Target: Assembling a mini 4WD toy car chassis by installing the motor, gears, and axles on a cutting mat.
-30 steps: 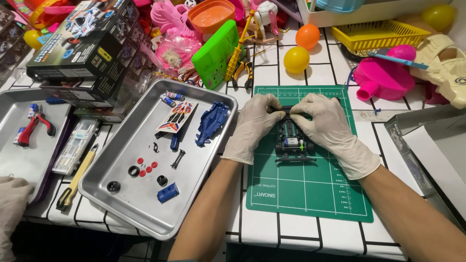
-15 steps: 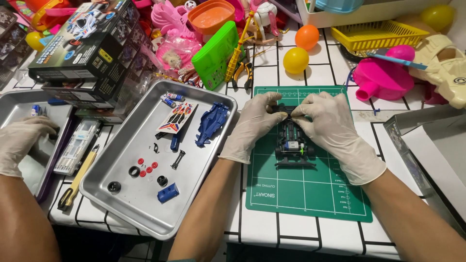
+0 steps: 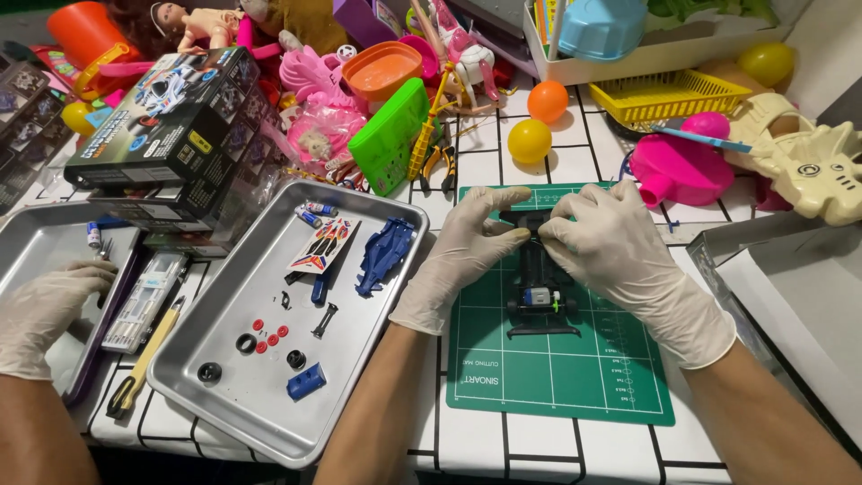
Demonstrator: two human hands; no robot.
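The black toy-car chassis (image 3: 540,289) lies flat on the green cutting mat (image 3: 575,377), lengthwise away from the person, with its small motor and rear wheels toward the near edge. The mat gives a level, non-slip base and keeps small parts off the tiled table (image 3: 467,449).

The left hand (image 3: 462,256), in a white glove, pinches the far end of the chassis from the left with thumb and fingers closed on it. The right hand (image 3: 611,247), also gloved, closes on the same end from the right, fingertips meeting the left hand's over the front of the chassis. Both hands thus grasp the chassis and press it against the mat; the opposed grip appears to steady the part while the fingertips work at its front.

Just left of the mat stands a metal tray (image 3: 206,413). It holds the blue car body (image 3: 382,256), a sticker sheet (image 3: 323,244), small red parts (image 3: 268,334), black tyres (image 3: 246,342) and a blue block (image 3: 307,381), kept together and within reach of the left hand. The raised rim likely stops round parts from rolling away.

Further left, a second tray (image 3: 40,238) carries a co-worker's gloved hand (image 3: 45,310). A yellow-handled tool (image 3: 144,373) lies between the trays. The kit box (image 3: 171,117) and assorted plastic toys crowd the far side of the table.
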